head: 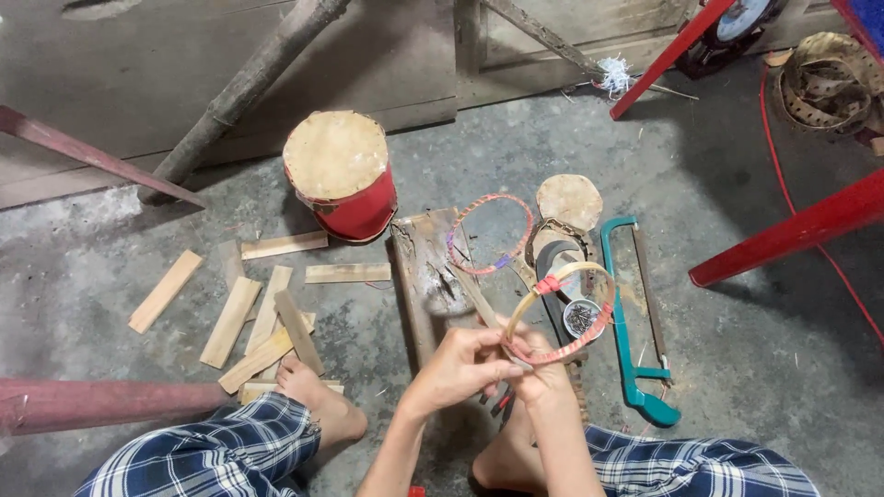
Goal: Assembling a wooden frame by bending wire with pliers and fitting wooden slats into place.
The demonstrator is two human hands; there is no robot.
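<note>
- Thin bent-bamboo hoop partly wrapped in red and pink strip (560,313): held up in front of the seated person, above the weathered grey wooden block (431,271) and the small round tin of nails (580,318) on the concrete floor (737,304).
- Left hand (458,368): fingers closed together, pinching the hoop's lower rim where the wrapping runs.
- Right hand (539,368): closed on the same lower arc from behind, touching the left hand (the fingertips are hidden, so exact contact cannot be told).
- Handling judgement: the hoop looks very light and springy rather than rigid; a hard squeeze across it would likely flatten it to an oval. The bare bamboo looks smooth, the wrapped stretch should give better purchase.
- Best hold, as judged: on the rim beside the wrap's working end, both hands close together, as now.
- Nearby: a second wrapped hoop of red and purple strip (490,234) lies on the block; a teal-framed hacksaw (635,322) lies just right; a red cylindrical drum with a hide top (339,175) stands beyond; pale flat wooden slats (258,322) lie scattered left.
</note>
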